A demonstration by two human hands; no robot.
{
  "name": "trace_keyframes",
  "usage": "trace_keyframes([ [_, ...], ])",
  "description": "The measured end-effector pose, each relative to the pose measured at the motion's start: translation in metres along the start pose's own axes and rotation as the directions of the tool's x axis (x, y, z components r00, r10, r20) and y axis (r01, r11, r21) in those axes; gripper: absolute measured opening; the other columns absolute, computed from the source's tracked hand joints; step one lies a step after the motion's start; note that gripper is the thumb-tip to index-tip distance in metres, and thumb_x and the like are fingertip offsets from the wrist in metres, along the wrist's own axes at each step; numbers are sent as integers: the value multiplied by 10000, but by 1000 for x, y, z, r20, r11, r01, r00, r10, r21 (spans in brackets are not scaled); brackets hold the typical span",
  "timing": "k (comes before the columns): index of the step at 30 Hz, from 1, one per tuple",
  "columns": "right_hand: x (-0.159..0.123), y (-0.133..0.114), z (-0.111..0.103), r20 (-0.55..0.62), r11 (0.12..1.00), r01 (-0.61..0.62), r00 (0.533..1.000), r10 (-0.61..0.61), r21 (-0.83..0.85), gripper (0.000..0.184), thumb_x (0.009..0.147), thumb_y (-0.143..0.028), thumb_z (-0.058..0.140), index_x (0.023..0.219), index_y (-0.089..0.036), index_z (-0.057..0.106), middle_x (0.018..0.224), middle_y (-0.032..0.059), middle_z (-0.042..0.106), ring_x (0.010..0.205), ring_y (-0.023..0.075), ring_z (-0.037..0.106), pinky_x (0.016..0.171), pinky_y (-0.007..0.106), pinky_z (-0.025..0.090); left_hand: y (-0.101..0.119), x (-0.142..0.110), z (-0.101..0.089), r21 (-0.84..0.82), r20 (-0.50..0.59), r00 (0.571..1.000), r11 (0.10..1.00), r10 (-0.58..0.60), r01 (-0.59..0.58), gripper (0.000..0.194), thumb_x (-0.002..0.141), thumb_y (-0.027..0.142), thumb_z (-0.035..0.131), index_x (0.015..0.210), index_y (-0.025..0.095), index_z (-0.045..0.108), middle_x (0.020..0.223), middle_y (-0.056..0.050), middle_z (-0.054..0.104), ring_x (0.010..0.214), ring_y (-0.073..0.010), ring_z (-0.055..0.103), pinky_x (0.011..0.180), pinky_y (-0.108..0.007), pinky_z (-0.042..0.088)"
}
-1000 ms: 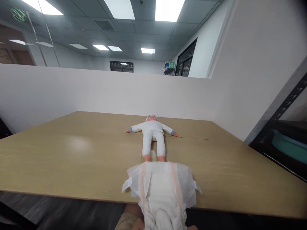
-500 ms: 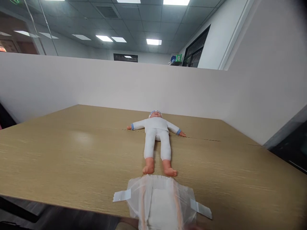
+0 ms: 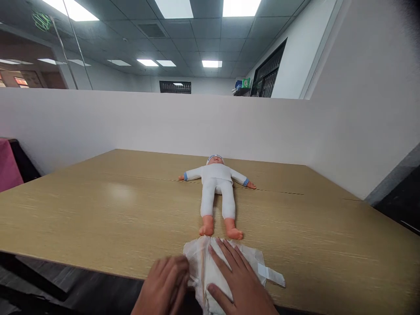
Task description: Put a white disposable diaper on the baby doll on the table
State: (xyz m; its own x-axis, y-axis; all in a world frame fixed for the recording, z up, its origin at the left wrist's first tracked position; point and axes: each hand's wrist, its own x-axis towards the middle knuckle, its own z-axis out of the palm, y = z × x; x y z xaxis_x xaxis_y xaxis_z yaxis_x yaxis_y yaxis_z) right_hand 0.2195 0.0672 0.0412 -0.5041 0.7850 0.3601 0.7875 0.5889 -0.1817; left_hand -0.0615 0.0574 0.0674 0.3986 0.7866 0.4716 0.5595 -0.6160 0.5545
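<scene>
A white diaper (image 3: 203, 269) with orange stripes and white tabs lies at the near edge of the wooden table (image 3: 98, 214). My right hand (image 3: 238, 282) rests flat on top of it, fingers spread. My left hand (image 3: 164, 286) touches the diaper's left edge, its fingers curled over that edge. Just beyond the diaper, a baby doll (image 3: 217, 192) in a white suit with blue cuffs lies on its back, arms out, feet toward me.
A white partition wall (image 3: 164, 124) runs behind the table and along its right side. A dark shelf frame (image 3: 398, 203) stands at the right. A pink object (image 3: 8, 168) sits at the far left.
Both my hands have come up into view and onto the diaper. The diaper, spread wide before, is now bunched narrower under them, with its left tab hidden. The doll has not moved.
</scene>
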Motion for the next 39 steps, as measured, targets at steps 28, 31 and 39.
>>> trace_keyframes([
  [28, 18, 47, 20, -81, 910, 290, 942, -326, -296, 1023, 988, -782, 582, 1764, -209, 240, 1607, 161, 567, 1373, 336, 681, 1001, 417, 629, -15, 273, 24, -170, 438, 548, 665, 712, -728, 305, 992, 298, 644, 1274, 189, 684, 1344, -114, 744, 1223, -316, 635, 1080, -460, 491],
  [31, 32, 49, 18, -67, 931, 261, 956, -286, -253, 1004, 1012, -763, 563, 1771, -219, 196, 1652, 156, 506, 1415, 358, 650, 1030, 482, 643, -2, 301, -3, -321, 378, 626, 731, 682, -602, 284, 969, 266, 676, 1248, 212, 687, 1281, -75, 765, 1172, -280, 645, 1089, -426, 486],
  [39, 115, 68, -3, 198, 997, -52, 979, 39, 61, 718, 1121, -609, 492, 1751, -354, 261, 1810, 32, 228, 1671, 327, 295, 1336, 625, 376, 11, 342, -41, -413, 260, 789, 803, 556, -430, 304, 907, 349, 846, 1162, 229, 733, 1184, -34, 778, 1101, -223, 688, 992, -364, 496],
])
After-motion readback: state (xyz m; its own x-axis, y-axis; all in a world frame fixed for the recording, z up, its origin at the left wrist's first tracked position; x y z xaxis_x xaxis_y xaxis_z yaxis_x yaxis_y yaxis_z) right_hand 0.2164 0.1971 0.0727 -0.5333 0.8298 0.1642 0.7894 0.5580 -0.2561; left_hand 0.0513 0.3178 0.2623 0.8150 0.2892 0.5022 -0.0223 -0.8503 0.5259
